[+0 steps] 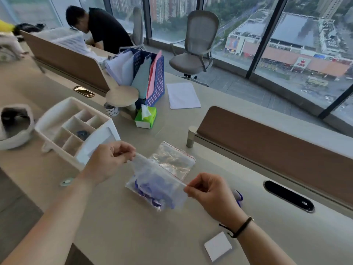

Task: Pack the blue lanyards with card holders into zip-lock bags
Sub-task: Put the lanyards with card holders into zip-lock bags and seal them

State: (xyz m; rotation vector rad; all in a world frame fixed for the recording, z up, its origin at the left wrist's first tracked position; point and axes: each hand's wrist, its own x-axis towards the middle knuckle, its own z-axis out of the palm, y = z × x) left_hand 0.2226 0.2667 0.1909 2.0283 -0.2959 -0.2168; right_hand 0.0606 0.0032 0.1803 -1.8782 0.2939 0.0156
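Both hands pinch the zip-lock bag [158, 180] by its seal ends — left hand [107, 161] far, right hand [210, 194] near — lanyard [150, 196] hanging below

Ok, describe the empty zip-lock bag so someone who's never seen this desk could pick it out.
On the beige desk, look just beyond the hands, before the brown divider panel. The empty zip-lock bag lies flat there. Unlike the filled bag pinched between the left hand and right hand, it holds nothing blue.
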